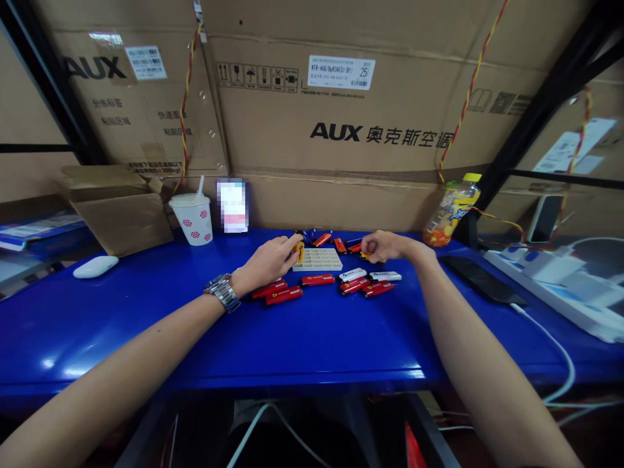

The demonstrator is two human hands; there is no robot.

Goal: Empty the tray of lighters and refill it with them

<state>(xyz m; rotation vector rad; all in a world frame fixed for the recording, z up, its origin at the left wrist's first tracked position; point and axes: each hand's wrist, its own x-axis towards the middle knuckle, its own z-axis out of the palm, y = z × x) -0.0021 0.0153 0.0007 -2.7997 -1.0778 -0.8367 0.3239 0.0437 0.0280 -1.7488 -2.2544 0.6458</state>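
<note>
My left hand [273,261], with a metal watch on its wrist, is closed on a yellow lighter [300,252], held upright at the left end of a pale compartment tray [319,260]. To the right of the tray, my right hand [383,246] has its fingers pinched at another yellow lighter [374,257], which they partly cover. Several red lighters [318,280] lie in front of the tray. Two white lighters [385,276] rest among red ones at the front right. Behind the tray are more red and blue lighters [322,239].
A paper cup with a straw [192,220] and a lit phone [233,207] stand at the back left. A white mouse-like case [96,266] lies far left. On the right are a drink bottle [451,211], a black phone [480,279] on a cable and a power strip [560,296].
</note>
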